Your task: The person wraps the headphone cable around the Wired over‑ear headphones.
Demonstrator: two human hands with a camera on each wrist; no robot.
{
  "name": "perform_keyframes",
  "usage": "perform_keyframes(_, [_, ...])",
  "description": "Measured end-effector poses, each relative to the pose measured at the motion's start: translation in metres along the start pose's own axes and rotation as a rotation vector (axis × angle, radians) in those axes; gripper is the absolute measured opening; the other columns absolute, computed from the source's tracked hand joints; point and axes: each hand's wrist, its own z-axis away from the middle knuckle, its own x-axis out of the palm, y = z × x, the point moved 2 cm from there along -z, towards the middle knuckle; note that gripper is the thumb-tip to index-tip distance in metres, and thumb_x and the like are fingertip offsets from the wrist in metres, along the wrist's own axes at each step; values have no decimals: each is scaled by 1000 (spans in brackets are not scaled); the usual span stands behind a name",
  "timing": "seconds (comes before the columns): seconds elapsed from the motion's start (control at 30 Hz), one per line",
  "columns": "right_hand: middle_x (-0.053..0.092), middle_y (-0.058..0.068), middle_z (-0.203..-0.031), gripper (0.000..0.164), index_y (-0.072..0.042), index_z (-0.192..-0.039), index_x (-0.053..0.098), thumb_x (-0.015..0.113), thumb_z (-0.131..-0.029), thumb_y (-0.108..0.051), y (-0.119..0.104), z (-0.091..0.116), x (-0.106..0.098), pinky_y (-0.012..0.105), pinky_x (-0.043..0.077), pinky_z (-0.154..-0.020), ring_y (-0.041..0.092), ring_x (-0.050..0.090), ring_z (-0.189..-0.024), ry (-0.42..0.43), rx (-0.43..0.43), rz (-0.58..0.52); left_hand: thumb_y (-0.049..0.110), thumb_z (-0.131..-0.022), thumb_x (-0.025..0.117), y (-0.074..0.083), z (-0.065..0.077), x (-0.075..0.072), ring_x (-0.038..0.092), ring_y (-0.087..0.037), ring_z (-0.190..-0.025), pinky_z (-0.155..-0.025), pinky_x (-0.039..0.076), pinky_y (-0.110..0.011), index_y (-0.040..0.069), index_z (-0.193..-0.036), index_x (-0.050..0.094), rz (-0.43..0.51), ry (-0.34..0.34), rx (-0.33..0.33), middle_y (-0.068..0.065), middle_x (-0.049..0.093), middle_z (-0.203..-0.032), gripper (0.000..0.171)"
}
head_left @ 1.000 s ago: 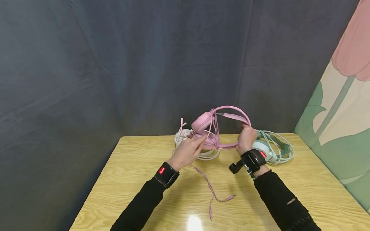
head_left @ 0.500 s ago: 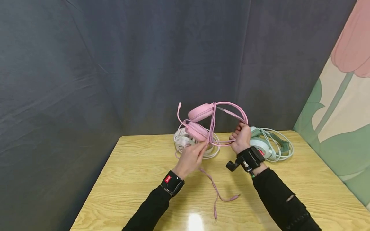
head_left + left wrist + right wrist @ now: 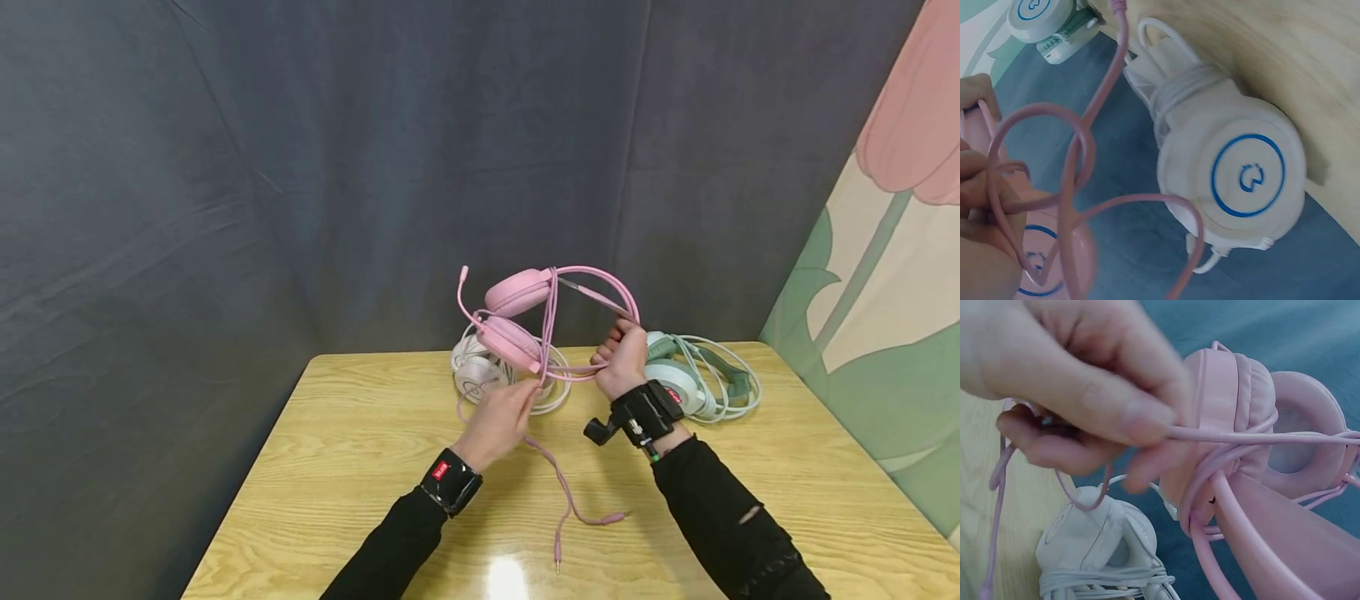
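A pink headset [image 3: 517,292] with a boom microphone is held up above the table, its ear cups toward the left. My right hand [image 3: 624,358] grips its headband. Pink cable [image 3: 550,325] is wound in several turns around the headset near the cups. My left hand [image 3: 495,425] pinches that cable just below the lower cup; in the right wrist view, thumb and fingers squeeze a taut cable strand [image 3: 1222,435]. A loose cable loop [image 3: 1041,109] hangs by the left hand. The cable's tail splits into two plugs [image 3: 613,517] low over the table front.
White headphones [image 3: 474,371] with a wrapped cord lie at the table's back edge, behind the pink headset. Green and white headphones [image 3: 671,379] with a coiled cable lie to the right of my right hand. A dark curtain [image 3: 480,167] hangs behind the wooden table [image 3: 360,433].
The pink headset has risen slightly and turned, so its microphone stands out at the left. My left hand has shifted right and down along the cable. The plugs have swung slightly right.
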Motion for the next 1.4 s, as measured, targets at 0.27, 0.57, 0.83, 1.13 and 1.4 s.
perform_keyframes(0.27, [27, -6, -50, 37, -17, -61, 35, 39, -98, -17, -10, -2, 1, 26, 19, -40, 10, 20, -36, -45, 99, -106, 17, -103, 49, -9, 9, -1, 68, -14, -83, -76, 54, -28, 9, -115, 64, 111, 25, -9, -2, 72, -97, 21])
perform_keyframes(0.57, [27, -6, -51, 41, -16, -59, 34, 37, -99, -21, -12, 3, 6, 26, 22, -38, 11, 22, -35, -108, 228, -183, 9, -96, 60, -17, 5, -12, 70, -15, -95, -85, 53, -29, 10, -123, 67, 117, 64, 45, -4, 73, -110, 27])
perform_keyframes(0.83, [29, -6, -49, 41, -16, -59, 35, 37, -100, -20, -16, 5, 6, 25, 22, -36, 10, 23, -33, -96, 197, -198, 11, -98, 57, -9, 1, -11, 70, -12, -94, -82, 54, -24, 14, -128, 64, 58, 10, 77, -1, 73, -112, 31])
perform_keyframes(1.13, [30, -6, -50, 38, -16, -58, 34, 37, -96, -16, -15, 3, 3, 25, 21, -35, 10, 23, -33, -101, 226, -218, 9, -99, 56, -16, 8, -9, 69, -14, -101, -89, 53, -27, 13, -128, 64, 145, -17, -3, -3, 71, -118, 30])
perform_keyframes(1.4, [33, -4, -50, 21, -14, -57, 35, 46, -74, -5, -23, -1, 1, 25, 23, -35, 10, 22, -37, -166, 269, -306, 25, -103, 52, -42, 17, -15, 52, -7, -69, -64, 46, -23, 10, -104, 71, 429, -25, -221, -1, 68, -85, 24])
